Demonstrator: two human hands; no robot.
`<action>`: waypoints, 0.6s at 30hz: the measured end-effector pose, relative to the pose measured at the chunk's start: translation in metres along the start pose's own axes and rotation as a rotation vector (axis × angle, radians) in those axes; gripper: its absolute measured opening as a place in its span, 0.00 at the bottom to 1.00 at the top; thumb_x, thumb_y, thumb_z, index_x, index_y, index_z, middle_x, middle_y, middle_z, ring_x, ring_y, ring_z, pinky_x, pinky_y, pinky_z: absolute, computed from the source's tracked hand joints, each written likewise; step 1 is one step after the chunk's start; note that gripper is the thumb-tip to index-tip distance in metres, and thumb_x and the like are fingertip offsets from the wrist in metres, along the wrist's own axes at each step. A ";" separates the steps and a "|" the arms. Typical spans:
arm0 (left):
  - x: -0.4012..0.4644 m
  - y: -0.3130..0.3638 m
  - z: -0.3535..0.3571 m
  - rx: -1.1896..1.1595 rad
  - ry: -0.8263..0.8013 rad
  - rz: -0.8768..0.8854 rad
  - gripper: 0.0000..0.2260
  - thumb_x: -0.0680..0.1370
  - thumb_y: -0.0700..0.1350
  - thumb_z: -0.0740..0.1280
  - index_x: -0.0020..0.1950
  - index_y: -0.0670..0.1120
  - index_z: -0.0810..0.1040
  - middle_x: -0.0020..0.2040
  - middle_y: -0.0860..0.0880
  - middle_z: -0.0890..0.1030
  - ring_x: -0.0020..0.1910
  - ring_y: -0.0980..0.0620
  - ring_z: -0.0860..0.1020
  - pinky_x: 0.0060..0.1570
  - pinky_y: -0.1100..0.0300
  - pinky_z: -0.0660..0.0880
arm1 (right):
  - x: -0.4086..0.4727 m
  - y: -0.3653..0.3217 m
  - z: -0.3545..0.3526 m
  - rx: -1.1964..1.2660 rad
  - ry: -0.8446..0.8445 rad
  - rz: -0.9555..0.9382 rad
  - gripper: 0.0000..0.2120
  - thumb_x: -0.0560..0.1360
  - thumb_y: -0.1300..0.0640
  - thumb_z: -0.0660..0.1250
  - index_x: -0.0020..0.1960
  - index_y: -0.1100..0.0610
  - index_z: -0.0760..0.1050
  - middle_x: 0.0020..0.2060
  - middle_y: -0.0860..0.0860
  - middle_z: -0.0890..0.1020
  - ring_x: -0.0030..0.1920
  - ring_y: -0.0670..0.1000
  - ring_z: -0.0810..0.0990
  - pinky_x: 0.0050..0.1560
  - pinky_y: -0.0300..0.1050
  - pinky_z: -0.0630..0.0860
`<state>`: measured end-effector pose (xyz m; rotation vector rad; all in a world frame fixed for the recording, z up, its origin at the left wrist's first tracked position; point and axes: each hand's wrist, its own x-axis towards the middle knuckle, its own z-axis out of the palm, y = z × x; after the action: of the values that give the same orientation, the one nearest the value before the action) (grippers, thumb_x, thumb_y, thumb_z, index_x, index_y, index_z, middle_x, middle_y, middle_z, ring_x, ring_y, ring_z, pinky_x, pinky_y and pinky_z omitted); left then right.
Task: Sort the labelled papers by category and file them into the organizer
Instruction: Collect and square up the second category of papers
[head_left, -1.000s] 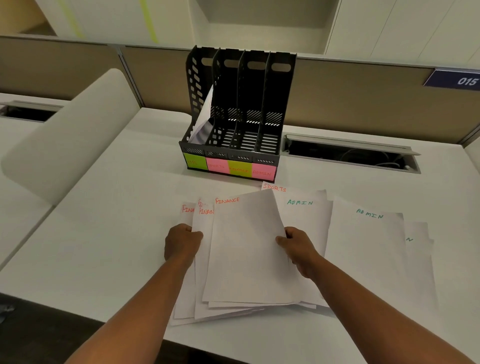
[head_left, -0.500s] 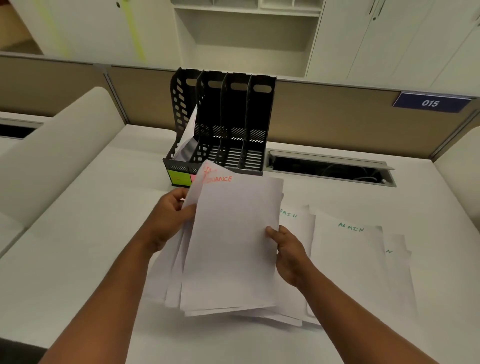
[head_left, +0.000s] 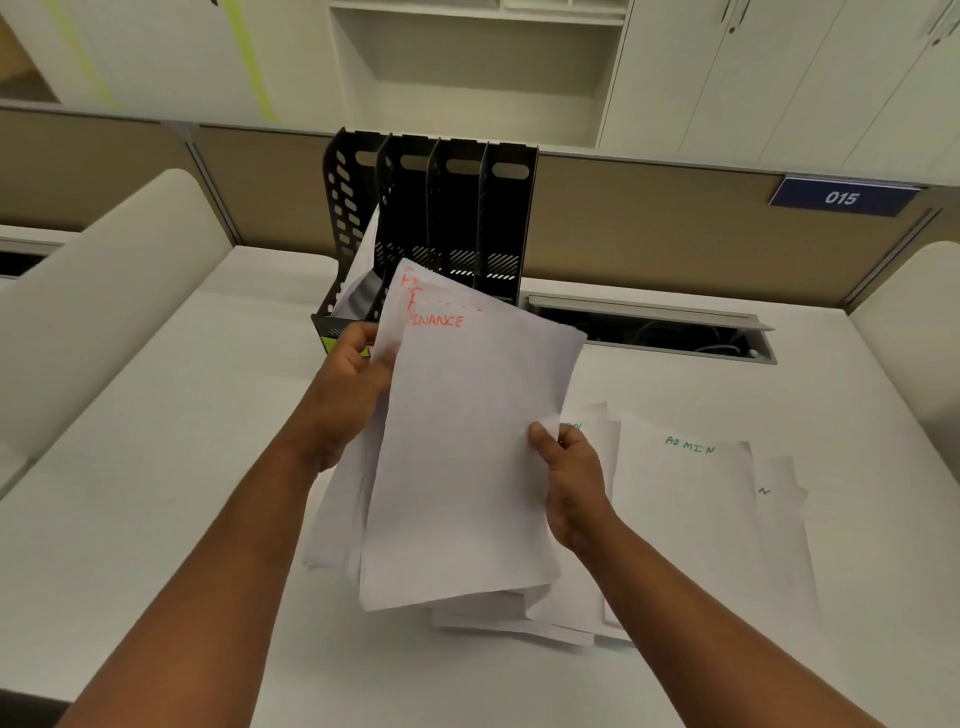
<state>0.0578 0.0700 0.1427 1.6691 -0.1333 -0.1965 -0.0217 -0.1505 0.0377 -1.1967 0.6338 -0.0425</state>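
A stack of white sheets marked FINANCE in red (head_left: 467, 447) is lifted off the desk, tilted toward the black four-slot organizer (head_left: 457, 218). My left hand (head_left: 353, 374) grips the stack's left edge near the top. My right hand (head_left: 566, 462) pinches its right edge lower down. The organizer's leftmost slot holds a white sheet (head_left: 363, 260). Its coloured front labels are mostly hidden behind the stack. Sheets marked ADMIN in green (head_left: 691, 499) lie flat on the desk to the right.
The white desk (head_left: 156, 493) ends at a beige partition (head_left: 649, 228) behind the organizer. An open cable tray slot (head_left: 649, 327) lies right of the organizer. Rounded white dividers stand at the left (head_left: 104, 291) and far right. A sign reads 015 (head_left: 841, 197).
Both hands picked the FINANCE stack up off the desk and raised it toward the organizer. The view tilted up and closer.
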 end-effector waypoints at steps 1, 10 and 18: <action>0.001 -0.002 0.001 0.000 0.003 0.005 0.18 0.81 0.58 0.61 0.69 0.53 0.68 0.58 0.61 0.80 0.56 0.60 0.78 0.53 0.62 0.76 | -0.001 -0.005 0.000 -0.010 0.030 -0.030 0.09 0.79 0.52 0.70 0.56 0.56 0.77 0.53 0.54 0.84 0.51 0.54 0.82 0.50 0.49 0.80; 0.004 -0.020 0.029 -0.049 0.123 -0.075 0.23 0.72 0.46 0.77 0.65 0.46 0.77 0.55 0.50 0.84 0.53 0.49 0.84 0.54 0.48 0.82 | -0.007 -0.079 -0.021 -0.130 -0.123 -0.256 0.24 0.74 0.63 0.75 0.67 0.54 0.73 0.54 0.55 0.86 0.54 0.58 0.86 0.57 0.58 0.82; -0.001 0.031 0.049 -0.337 -0.075 0.204 0.10 0.76 0.53 0.66 0.54 0.57 0.84 0.55 0.53 0.85 0.57 0.49 0.83 0.51 0.55 0.80 | -0.028 -0.105 -0.032 -0.109 -0.189 -0.465 0.07 0.75 0.63 0.74 0.52 0.58 0.82 0.48 0.56 0.86 0.50 0.59 0.84 0.55 0.61 0.82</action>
<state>0.0475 0.0193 0.1688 1.3042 -0.3081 -0.1193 -0.0291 -0.2088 0.1347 -1.4151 0.1845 -0.2857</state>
